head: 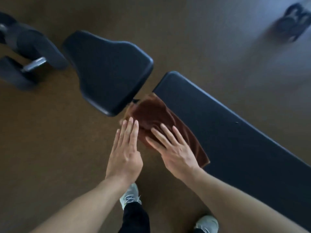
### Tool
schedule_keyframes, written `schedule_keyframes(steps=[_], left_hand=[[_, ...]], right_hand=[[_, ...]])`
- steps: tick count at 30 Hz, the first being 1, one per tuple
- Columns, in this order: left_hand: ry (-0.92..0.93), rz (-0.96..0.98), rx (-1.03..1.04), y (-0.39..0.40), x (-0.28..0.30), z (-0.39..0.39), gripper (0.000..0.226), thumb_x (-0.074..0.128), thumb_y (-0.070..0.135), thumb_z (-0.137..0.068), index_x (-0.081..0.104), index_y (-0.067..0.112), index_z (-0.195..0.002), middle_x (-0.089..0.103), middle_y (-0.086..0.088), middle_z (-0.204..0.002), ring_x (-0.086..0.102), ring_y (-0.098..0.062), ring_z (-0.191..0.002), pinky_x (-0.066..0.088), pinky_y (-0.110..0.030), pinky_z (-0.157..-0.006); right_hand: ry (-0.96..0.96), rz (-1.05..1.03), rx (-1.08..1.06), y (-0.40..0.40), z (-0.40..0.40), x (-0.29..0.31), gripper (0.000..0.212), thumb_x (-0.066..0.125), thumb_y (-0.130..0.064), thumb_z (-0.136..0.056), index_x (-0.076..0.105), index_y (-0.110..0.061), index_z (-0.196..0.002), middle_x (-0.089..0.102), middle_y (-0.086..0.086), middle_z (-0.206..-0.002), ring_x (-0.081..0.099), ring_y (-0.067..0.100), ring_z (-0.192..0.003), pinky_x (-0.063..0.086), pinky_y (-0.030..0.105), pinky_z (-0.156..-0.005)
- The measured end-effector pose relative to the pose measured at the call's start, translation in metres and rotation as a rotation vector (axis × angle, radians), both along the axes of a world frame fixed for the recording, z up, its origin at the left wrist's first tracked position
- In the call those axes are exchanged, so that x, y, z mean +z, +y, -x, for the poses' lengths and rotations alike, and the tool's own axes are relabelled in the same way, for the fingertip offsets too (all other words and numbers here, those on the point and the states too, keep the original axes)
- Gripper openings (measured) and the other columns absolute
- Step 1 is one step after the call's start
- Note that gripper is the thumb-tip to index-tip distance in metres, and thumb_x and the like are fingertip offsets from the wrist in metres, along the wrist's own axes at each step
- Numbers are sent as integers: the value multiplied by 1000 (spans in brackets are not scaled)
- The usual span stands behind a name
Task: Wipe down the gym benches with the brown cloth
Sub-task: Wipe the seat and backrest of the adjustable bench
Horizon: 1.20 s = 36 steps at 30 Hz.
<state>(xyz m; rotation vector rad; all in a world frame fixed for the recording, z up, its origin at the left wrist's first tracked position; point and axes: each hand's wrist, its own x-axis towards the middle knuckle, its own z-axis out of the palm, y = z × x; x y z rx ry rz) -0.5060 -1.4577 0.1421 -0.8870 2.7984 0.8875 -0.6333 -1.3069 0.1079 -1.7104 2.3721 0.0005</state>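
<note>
Floor [50, 148]: brown, plain, matte, fills most of the view. Upper right corner washed pale blue-white by light, soft glare on the surface. Dumbbells [25, 52] lie at upper left, dark heads, metal handle showing. Another dark object [293, 22] sits at far upper right, too blurred to identify.

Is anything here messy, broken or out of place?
Nothing looks broken or spilled. The brown cloth is bunched and hangs off the long pad's near corner, under the flat right hand, beside the left hand. A dumbbell lies on the floor beside the seat pad, an ordinary sight in a gym.
</note>
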Motion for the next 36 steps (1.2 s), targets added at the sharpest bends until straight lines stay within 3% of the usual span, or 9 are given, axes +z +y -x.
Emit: schedule_keyframes(steps=[6, 11, 14, 18, 21, 25, 28, 31, 36], left_hand=[[25, 3, -483, 69, 8, 40, 73, 36, 15, -92, 12, 13, -161, 4, -3, -170, 2, -19, -157, 8, -40, -124], [11, 21, -743, 153, -1, 81, 69, 42, 35, -99, 17, 19, -161, 1, -3, -170, -3, -17, -156, 8, -40, -123], [-40, 54, -801, 193, -6, 111, 73, 38, 48, -100, 9, 20, -161, -4, -4, -170, -10, -18, -156, 5, -41, -122], [-112, 76, -887, 227, 0, 156, 81, 34, 58, -102, -16, 26, -156, -35, 2, -161, -37, -13, -146, -10, -40, -125], [-240, 121, -908, 243, -2, 184, 111, 47, 73, -89, -31, 26, -152, -43, 3, -158, -43, -15, -142, -15, -45, -123], [-381, 32, -766, 250, -13, 185, 143, 67, 78, -72, -42, 23, -146, -55, 9, -148, -52, -15, -136, -25, -48, -118], [-410, 5, -772, 254, -15, 187, 143, 66, 78, -72, -45, 23, -143, -57, 10, -146, -53, -16, -134, -25, -49, -118], [-431, -11, -759, 256, -14, 190, 144, 67, 77, -71, -45, 23, -143, -57, 9, -146, -54, -17, -134, -26, -50, -117], [-433, -6, -763, 257, -8, 193, 139, 67, 76, -70, -36, 25, -151, -45, 3, -156, -51, -14, -136, -25, -48, -118]], right_hand=[[44, -146, -195, 179, -3, -7, 106, 76, -29, -83, 8, -37, -164, 5, -7, -171, 8, 26, -159, 10, 53, -125], [9, -49, -561, 304, -10, -8, 71, 47, -50, -99, 19, -35, -163, 28, -1, -168, 11, 24, -159, 13, 54, -126], [-47, -25, -887, 345, -9, -10, 64, 31, -61, -104, 28, -30, -160, 27, -3, -167, 15, 24, -158, 11, 54, -127], [-159, -64, -1378, 374, 17, -7, 74, 21, -72, -96, 14, -40, -162, -2, -16, -170, -13, 10, -158, -10, 44, -128], [-186, -54, -1506, 385, 58, -2, 80, 14, -77, -94, 5, -40, -163, -9, -16, -171, -18, 10, -156, -12, 48, -127], [-135, -33, -1479, 383, 113, -3, 74, 19, -73, -97, 11, -39, -163, 1, -11, -172, -9, 18, -158, -9, 53, -127], [-105, -57, -1284, 359, 162, -4, 58, 26, -66, -101, 39, -38, -151, 37, -7, -161, 19, 19, -155, 2, 52, -127], [-133, -48, -1082, 298, 198, 0, 54, 25, -67, -101, 62, -36, -125, 67, -6, -127, 59, 20, -121, 39, 43, -102], [-363, -35, -820, 199, 225, 7, 63, 22, -74, -99, 65, -36, -124, 72, -5, -119, 68, 25, -109, 44, 41, -85]])
